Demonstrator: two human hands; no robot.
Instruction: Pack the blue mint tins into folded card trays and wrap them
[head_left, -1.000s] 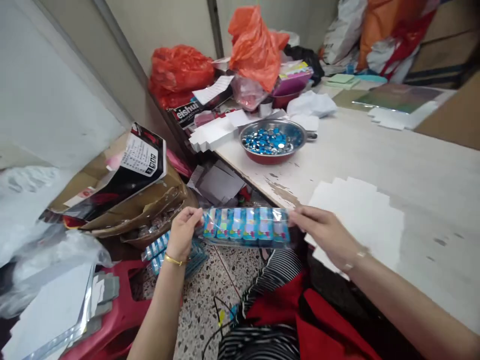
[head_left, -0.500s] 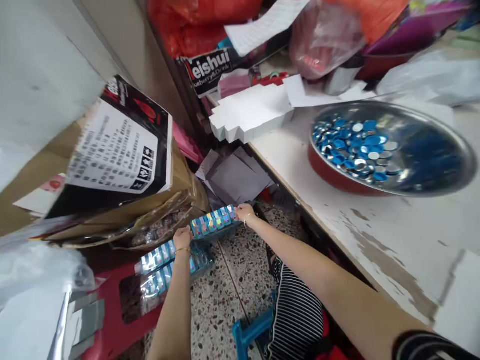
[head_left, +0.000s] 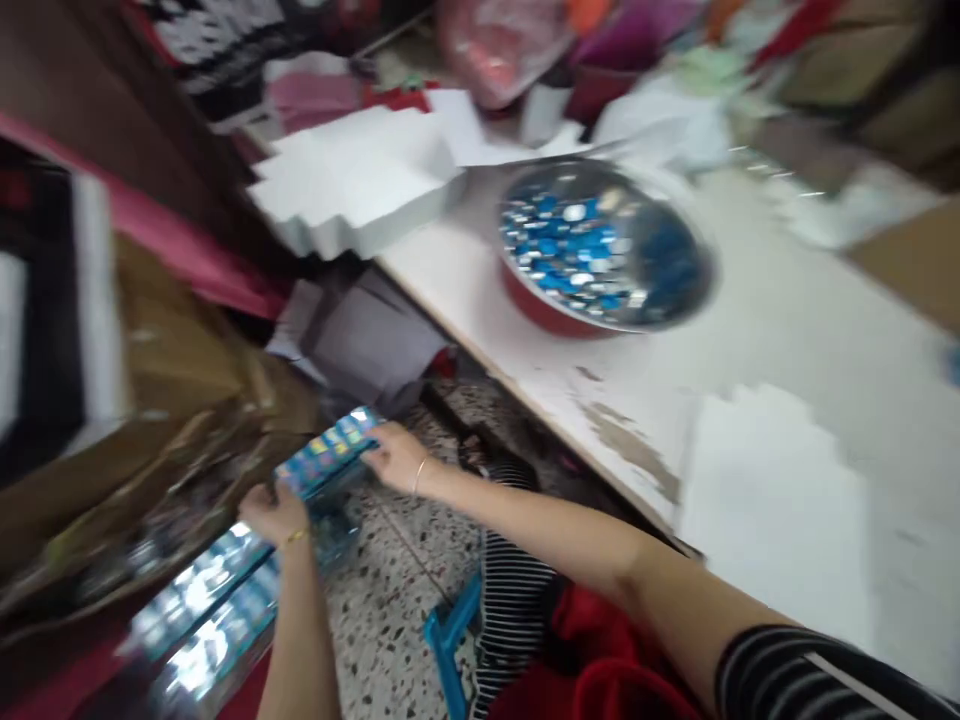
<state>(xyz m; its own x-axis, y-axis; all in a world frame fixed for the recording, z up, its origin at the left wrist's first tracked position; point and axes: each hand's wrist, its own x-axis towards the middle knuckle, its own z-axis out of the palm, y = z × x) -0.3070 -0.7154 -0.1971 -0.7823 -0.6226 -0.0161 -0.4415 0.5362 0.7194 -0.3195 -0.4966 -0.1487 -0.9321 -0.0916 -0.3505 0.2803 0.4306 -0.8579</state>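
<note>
A blue packet [head_left: 326, 452] is pinched at opposite ends by the left hand [head_left: 276, 512] and right hand [head_left: 395, 458], between the cardboard box [head_left: 202, 350] and the worn white table [head_left: 551, 362]. Speckled floor [head_left: 367, 620] is left open beside the left forearm [head_left: 300, 640]. The lower packets [head_left: 206, 600] are partly covered; their print is blurred.

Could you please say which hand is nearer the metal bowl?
Right. The right hand is below and left of the metal bowl in the picture; the left hand is farther off that way.
</note>
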